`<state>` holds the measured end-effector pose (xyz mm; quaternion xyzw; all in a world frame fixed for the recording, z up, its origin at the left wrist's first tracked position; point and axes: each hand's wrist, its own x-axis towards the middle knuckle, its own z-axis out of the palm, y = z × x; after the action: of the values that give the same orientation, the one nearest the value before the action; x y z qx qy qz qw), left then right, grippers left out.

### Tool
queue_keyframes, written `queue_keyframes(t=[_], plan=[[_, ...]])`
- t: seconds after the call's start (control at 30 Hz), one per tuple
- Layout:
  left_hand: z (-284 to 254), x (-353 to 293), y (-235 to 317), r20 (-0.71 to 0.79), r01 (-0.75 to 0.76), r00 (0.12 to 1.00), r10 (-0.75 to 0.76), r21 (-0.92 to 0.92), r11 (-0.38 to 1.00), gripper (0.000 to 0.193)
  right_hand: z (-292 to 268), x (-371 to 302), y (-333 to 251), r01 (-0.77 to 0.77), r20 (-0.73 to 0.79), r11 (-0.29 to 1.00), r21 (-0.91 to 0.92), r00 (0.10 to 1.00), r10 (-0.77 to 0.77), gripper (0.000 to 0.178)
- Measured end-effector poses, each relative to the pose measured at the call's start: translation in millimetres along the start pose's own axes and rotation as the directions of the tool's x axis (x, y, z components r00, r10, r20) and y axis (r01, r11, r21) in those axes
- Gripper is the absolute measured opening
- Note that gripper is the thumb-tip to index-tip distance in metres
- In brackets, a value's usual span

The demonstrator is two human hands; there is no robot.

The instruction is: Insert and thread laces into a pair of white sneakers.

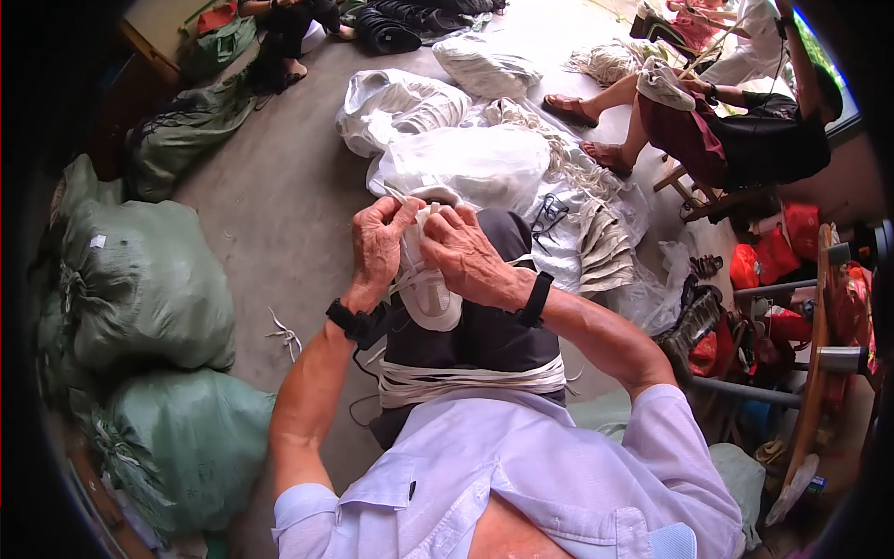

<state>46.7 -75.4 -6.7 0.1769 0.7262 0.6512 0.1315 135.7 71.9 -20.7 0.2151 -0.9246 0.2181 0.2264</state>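
Note:
A white shoe (434, 303) rests on my dark-trousered lap, its rounded toe toward me. My left hand (376, 244) is closed at the shoe's far left side, thumb and forefinger pinching a white shoelace (395, 194) whose end sticks up. At the far right side of the opening, my right hand (470, 253) has its fingers curled down and closed on the shoe's edge. Those fingers hide whether a lace is also in that grip. A bundle of long white laces (473, 380) lies across my thighs, close to my waist.
Ahead lie clear plastic bags (466, 166) and stacked pale shoe parts (607, 247). Full green sacks (154, 284) line the left. At right stands a wooden-edged rack (808, 373) with red bags; a seated person (745, 140) works beyond. A loose lace (284, 334) lies on the floor.

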Motion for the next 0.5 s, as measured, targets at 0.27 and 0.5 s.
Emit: queue_keyframes(t=[0.27,0.5], plan=[[-24,4,-5,0.17,-0.025,0.985,0.014,0.064,0.998,0.025,-89,-35,46,-0.172,-0.208,0.968,-0.182,0.969,0.134,0.017],[-17,10,-4,0.169,-0.081,0.983,0.07,0.063,0.995,0.024,-243,-187,213,-0.751,-0.516,0.498,-0.434,0.66,0.545,0.011]])
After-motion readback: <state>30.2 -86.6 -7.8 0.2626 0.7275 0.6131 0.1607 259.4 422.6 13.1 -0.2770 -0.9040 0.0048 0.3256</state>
